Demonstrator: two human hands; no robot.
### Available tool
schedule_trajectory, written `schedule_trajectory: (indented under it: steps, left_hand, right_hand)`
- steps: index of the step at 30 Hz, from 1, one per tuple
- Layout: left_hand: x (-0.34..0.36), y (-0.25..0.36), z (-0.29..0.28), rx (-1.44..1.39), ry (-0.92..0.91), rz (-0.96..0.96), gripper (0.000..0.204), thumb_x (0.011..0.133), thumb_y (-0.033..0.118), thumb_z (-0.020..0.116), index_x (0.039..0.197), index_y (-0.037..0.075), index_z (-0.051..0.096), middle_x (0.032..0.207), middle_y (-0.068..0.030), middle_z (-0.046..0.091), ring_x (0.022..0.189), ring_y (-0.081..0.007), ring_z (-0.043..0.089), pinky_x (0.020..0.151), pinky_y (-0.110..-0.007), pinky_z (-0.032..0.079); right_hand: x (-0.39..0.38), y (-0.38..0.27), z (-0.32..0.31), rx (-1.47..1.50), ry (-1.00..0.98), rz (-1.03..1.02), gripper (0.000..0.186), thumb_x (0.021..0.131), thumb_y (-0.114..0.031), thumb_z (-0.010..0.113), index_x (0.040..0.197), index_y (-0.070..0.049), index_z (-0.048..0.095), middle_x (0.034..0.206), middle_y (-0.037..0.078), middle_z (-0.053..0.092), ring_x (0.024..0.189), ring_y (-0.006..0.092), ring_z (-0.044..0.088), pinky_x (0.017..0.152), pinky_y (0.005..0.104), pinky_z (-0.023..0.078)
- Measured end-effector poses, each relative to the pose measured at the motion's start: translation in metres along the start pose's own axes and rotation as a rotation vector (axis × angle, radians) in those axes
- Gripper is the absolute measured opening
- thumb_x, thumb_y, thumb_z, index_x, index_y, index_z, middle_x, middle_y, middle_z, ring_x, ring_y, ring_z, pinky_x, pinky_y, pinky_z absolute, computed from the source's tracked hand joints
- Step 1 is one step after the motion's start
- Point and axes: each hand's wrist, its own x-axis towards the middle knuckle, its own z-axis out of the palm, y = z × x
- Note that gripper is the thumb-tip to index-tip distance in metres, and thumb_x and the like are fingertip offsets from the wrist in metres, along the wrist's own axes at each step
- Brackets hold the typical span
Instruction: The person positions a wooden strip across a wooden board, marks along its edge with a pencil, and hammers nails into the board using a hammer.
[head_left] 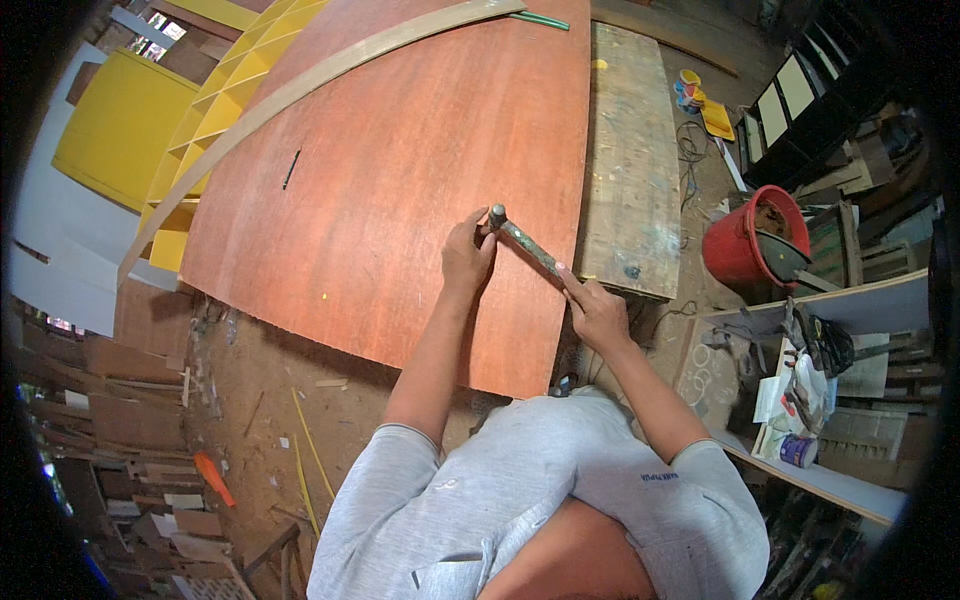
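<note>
A hammer [532,248] with a worn, paint-flecked handle is in my right hand [600,315], whose fingers wrap the handle's end near the sheet's right edge. Its head is over a large reddish plywood sheet [400,190]. Right beside the hammer head, my left hand [466,258] rests on the sheet with its fingers drawn together. Whatever the left fingertips pinch is hidden by the head. A thin dark pencil [291,170] lies on the plywood to the left.
A long wooden strip [350,62] crosses the sheet's far left, over a yellow slatted frame [215,115]. To the right are a paint-stained workbench board [632,160], a red bucket [735,245] and a cluttered shelf unit [830,470]. Cables [690,160] trail on the floor.
</note>
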Motion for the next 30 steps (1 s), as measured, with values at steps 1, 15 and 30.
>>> schedule_trajectory:
  steps: [1,15,30]
  left_hand:
    - [0.0,0.0,0.0,0.032,0.003,0.011,0.045,0.092,0.009,0.081,0.136,0.011,0.071,0.102,-0.0119,0.081,0.1,-0.0272,0.079,0.091,-0.04,0.06]
    - [-0.004,-0.012,0.003,-0.13,-0.001,0.006,0.052,0.094,-0.012,0.054,0.145,-0.001,0.059,0.13,-0.0241,0.069,0.124,-0.0367,0.069,0.11,-0.046,0.055]
    - [-0.002,-0.005,-0.001,-0.249,0.068,0.013,0.045,0.096,-0.009,0.056,0.139,0.0,0.065,0.125,-0.021,0.07,0.117,-0.0322,0.074,0.102,-0.041,0.059]
  right_hand:
    - [0.0,0.003,0.001,-0.078,-0.059,-0.005,0.06,0.098,-0.013,0.075,0.155,-0.028,0.064,0.077,0.01,0.059,0.062,0.0297,0.063,0.056,0.0455,0.054]
    - [-0.001,0.002,-0.002,0.0,-0.01,-0.039,0.064,0.096,-0.005,0.075,0.156,-0.025,0.064,0.078,0.012,0.058,0.062,0.0298,0.062,0.057,0.044,0.052]
    - [-0.002,0.002,-0.007,-0.025,0.028,-0.089,0.074,0.089,0.0,0.075,0.155,-0.032,0.064,0.078,0.011,0.056,0.062,0.0313,0.063,0.055,0.0461,0.053]
